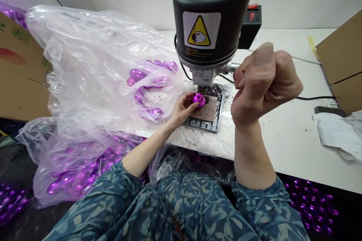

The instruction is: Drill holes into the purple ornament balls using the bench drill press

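My left hand (184, 108) pinches a shiny purple faceted ball (199, 99) between thumb and fingers. The ball sits just under the chuck (202, 89) of a black bench drill press (209, 19), over a brown board (207, 115) on the metal base (195, 123). Whether a bit touches the ball is hidden. My right hand (263, 83) is raised at the machine's right side, closed in a fist around the feed lever (232, 67); most of the lever is hidden by the fingers.
A large clear plastic bag (93, 52) with purple balls (137, 76) spreads left of the machine. Dark shavings (223, 89) litter the base and white table (283, 128). Cardboard boxes (19, 71) stand at both sides. More purple balls (311, 203) lie below the table's right front edge.
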